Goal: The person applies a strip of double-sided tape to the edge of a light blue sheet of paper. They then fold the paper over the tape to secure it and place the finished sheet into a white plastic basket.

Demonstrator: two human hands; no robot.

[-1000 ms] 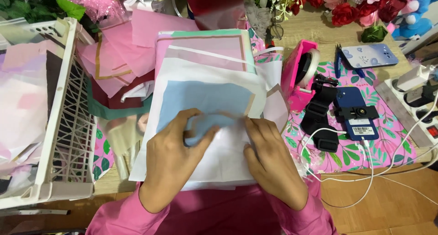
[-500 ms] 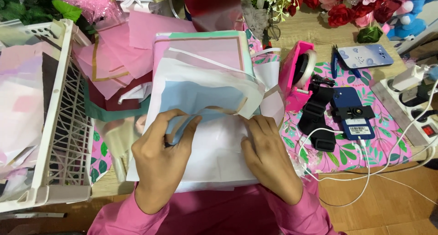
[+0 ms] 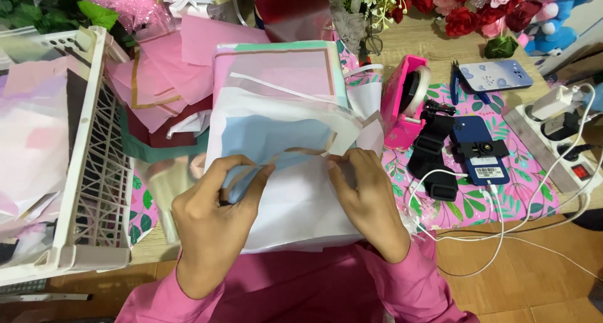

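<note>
A stack of thin paper sheets (image 3: 295, 197) lies in front of me, white on top with a light blue sheet (image 3: 276, 138) beneath. My left hand (image 3: 217, 219) pinches the lifted near edge of a sheet at the left. My right hand (image 3: 367, 200) pinches the same edge at the right. Between the hands the edge curls up, showing a tan border strip. Behind the stack lies a pink sheet with a green and brown border (image 3: 279, 69).
A white plastic basket (image 3: 94, 172) of papers stands at the left. Loose pink sheets (image 3: 169, 78) lie behind. To the right are a pink tape dispenser (image 3: 405, 100), a black strap with a blue phone (image 3: 477, 150), another phone (image 3: 493, 75), a power strip (image 3: 553, 147) and white cables. Red flowers (image 3: 465, 15) sit at the back.
Both hands went from pressing flat on the blue sheet to pinching and lifting a sheet's edge, which now curls up between them.
</note>
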